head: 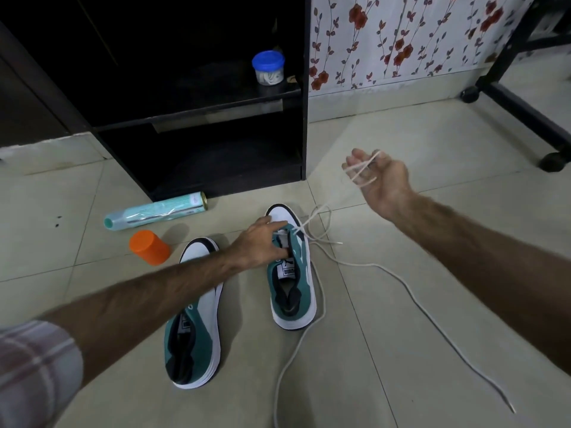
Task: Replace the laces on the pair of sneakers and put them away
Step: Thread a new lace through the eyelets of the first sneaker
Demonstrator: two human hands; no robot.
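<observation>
Two green and white sneakers stand on the tiled floor. My left hand (258, 242) grips the tongue area of the right-hand sneaker (292, 273). My right hand (375, 177) is raised to the right of that shoe, palm up, with a white lace (312, 223) wound over its curled fingers. The lace runs down from those fingers to the shoe's front eyelets. Another long white lace (432, 313) trails loose across the floor to the right and front. The left-hand sneaker (194, 338) lies partly under my left forearm and shows no lace.
A black open shelf unit (216, 118) stands ahead, with a blue-lidded jar (268, 67) on its upper shelf. A teal spray can (157, 211) lies on the floor beside an orange cap (150, 247). A black wheeled frame (525, 106) stands at the right by floral wallpaper.
</observation>
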